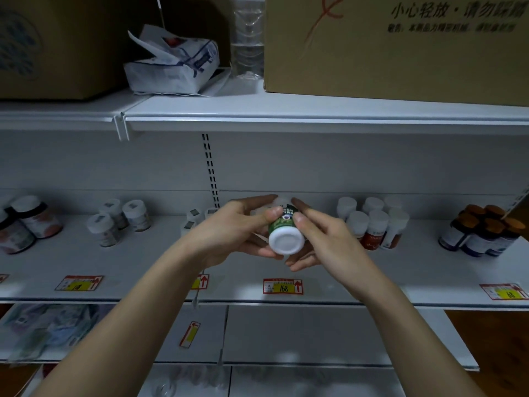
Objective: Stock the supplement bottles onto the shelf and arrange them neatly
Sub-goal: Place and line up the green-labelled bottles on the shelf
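Observation:
A small green-labelled supplement bottle (pixel 282 228) with a white cap lies tipped toward me, held over the middle white shelf (pixel 329 270). My left hand (pixel 237 229) grips it from the left, thumb across the label. My right hand (pixel 320 239) holds it from the right, thumb on the label and fingers beneath. Behind the bottle a pale round shape is mostly hidden by my fingers. White-capped bottles with red labels (pixel 375 226) stand grouped to the right. Orange-capped dark bottles (pixel 483 233) sit far right. More white-capped bottles (pixel 118 219) and dark bottles (pixel 25 222) stand at the left.
Price tags (pixel 282 286) line the shelf's front edge. The upper shelf carries cardboard boxes (pixel 400 47), a torn white package (pixel 171 64) and a clear plastic bottle (pixel 248 38). A slotted upright (pixel 210 167) runs down the back wall. Lower shelves hold packets (pixel 48 325).

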The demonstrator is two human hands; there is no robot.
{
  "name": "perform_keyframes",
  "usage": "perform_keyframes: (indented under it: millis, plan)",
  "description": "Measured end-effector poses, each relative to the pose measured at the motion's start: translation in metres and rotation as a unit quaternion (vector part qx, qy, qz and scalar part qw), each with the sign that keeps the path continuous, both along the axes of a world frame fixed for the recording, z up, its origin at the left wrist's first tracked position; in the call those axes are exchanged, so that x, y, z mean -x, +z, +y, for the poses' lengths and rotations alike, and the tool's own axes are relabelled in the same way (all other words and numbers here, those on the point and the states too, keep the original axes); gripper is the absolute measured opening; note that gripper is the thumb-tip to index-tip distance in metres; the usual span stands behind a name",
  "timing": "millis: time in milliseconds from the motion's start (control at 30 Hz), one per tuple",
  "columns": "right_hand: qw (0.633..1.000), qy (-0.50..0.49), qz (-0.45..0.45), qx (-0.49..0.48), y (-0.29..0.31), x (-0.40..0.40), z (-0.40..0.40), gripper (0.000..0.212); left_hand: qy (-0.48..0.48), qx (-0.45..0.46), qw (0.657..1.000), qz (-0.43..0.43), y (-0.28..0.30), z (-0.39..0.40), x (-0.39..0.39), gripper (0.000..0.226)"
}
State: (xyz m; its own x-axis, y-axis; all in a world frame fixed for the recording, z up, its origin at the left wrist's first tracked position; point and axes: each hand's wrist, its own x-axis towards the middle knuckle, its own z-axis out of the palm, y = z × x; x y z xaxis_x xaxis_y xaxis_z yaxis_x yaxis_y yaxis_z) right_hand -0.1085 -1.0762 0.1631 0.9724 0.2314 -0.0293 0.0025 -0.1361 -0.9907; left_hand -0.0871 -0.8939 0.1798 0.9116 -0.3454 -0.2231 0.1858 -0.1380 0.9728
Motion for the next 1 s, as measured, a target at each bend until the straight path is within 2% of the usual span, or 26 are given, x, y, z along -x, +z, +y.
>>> perform_keyframes:
  millis: [67, 167, 367, 633, 833, 1000]
  plan:
    - [1.0, 0.01, -0.012, -0.007, -0.007, -0.003, -0.003, 0.048, 0.001, 0.017, 1.0, -0.001, -0.004, 0.0, -0.001, 0.071]
    - [0.998, 0.042, -0.049, -0.012, -0.016, -0.005, -0.006, 0.06, 0.019, 0.037, 0.999, -0.013, -0.006, 0.003, -0.002, 0.08]
    - [0.995, 0.05, -0.079, -0.041, -0.029, -0.009, -0.008, 0.061, 0.009, 0.012, 0.996, -0.083, -0.015, 0.003, -0.003, 0.054]
    - [0.993, 0.049, -0.09, -0.05, -0.033, -0.016, -0.012, 0.061, 0.007, 0.021, 0.994, -0.107, -0.021, 0.001, -0.008, 0.06]
    - [0.995, 0.038, -0.091, -0.018, -0.041, -0.027, -0.022, 0.065, -0.011, -0.076, 0.974, -0.211, -0.018, -0.006, -0.012, 0.053]
    - [0.995, 0.05, -0.077, -0.026, -0.051, -0.033, -0.031, 0.066, 0.003, -0.108, 0.965, -0.24, -0.02, -0.02, -0.023, 0.041]
